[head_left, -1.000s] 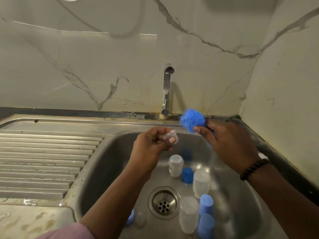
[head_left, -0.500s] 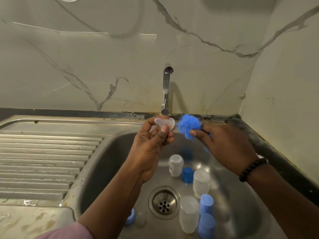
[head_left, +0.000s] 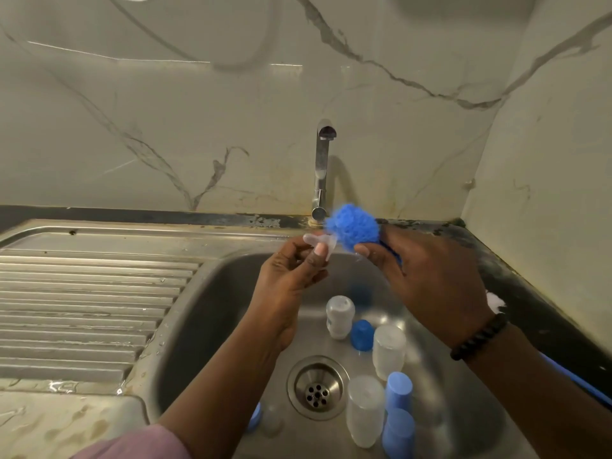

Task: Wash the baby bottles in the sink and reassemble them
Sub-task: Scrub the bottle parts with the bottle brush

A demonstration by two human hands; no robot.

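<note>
1. The washing step is in hand, judging by the scene: just above the middle of the frame, the left hand [head_left: 291, 276] pinches a small clear teat [head_left: 319, 243] between thumb and fingertips and holds it up over the sink [head_left: 212, 303].
2. The right hand [head_left: 427, 279] is curled around a blue scrubber [head_left: 352, 228], whose fuzzy head sits just right of the teat, touching it or very nearly so.
3. The tap [head_left: 323, 167] stands behind both hands at upper centre; no water can be seen running from it.
4. The rest of the bottle parts wait in the basin at lower centre: clear bottles [head_left: 364, 410] standing mouth down and blue caps [head_left: 399, 390] beside them, near the drain [head_left: 317, 387].
5. The next move likely calls for working the scrubber over the teat while the pinch holds firm on the slippery piece, then a rinse.
6. Reassembly appears well off, as the parts lie separate.
</note>
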